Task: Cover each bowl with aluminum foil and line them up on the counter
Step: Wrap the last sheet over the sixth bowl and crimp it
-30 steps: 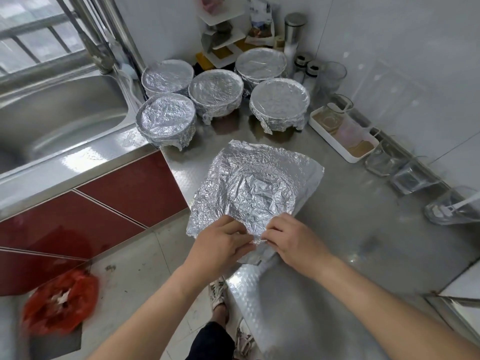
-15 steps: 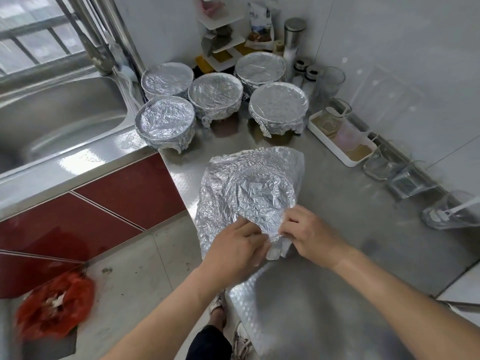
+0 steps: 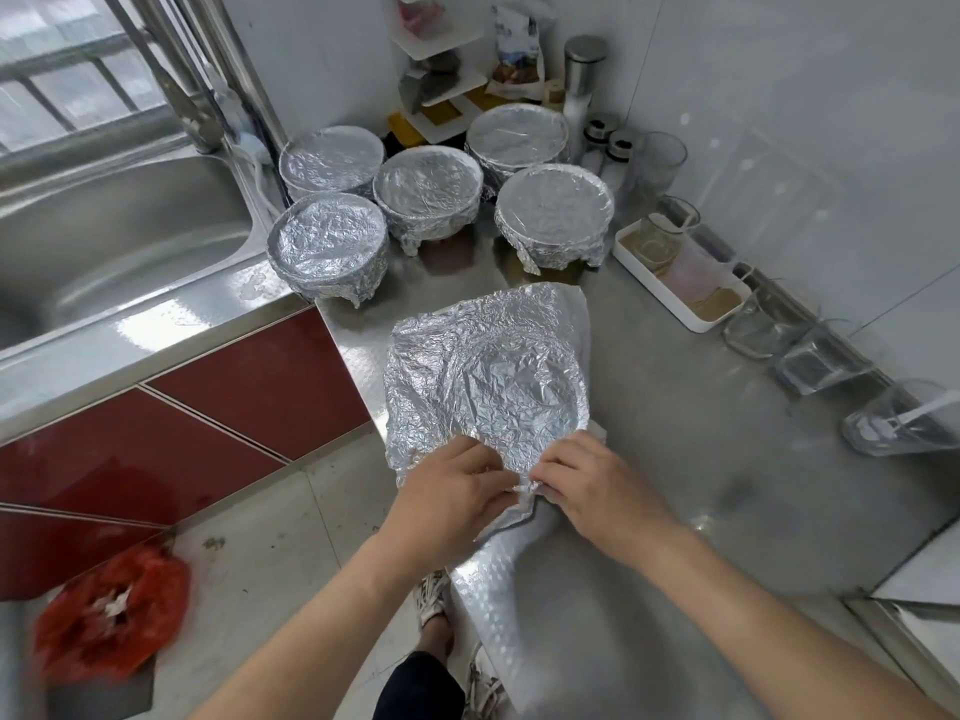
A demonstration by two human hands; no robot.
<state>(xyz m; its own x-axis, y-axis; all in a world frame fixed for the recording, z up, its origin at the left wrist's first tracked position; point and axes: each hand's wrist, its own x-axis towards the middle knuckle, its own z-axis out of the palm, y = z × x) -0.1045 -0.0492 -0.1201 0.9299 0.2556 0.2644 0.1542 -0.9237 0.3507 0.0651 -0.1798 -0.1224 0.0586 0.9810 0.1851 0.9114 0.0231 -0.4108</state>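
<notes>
A crumpled sheet of aluminum foil lies draped over a bowl near the counter's front edge; the bowl itself is hidden, only its round rim shows through the foil. My left hand and my right hand meet at the sheet's near edge, and each pinches the foil there. The sheet's far corners still stick out loose. Behind it stand several bowls wrapped tight in foil, among them one at the counter corner, one in the middle and one on the right.
A steel sink with a tap lies to the left. Along the right wall stand a white tray holding cups, several glasses and spice jars. A small shelf rack fills the back corner. A red bag lies on the floor.
The foil's right side has been folded in and the sheet now hugs the bowl more closely. Both hands stayed at the near edge, working the foil downward.
</notes>
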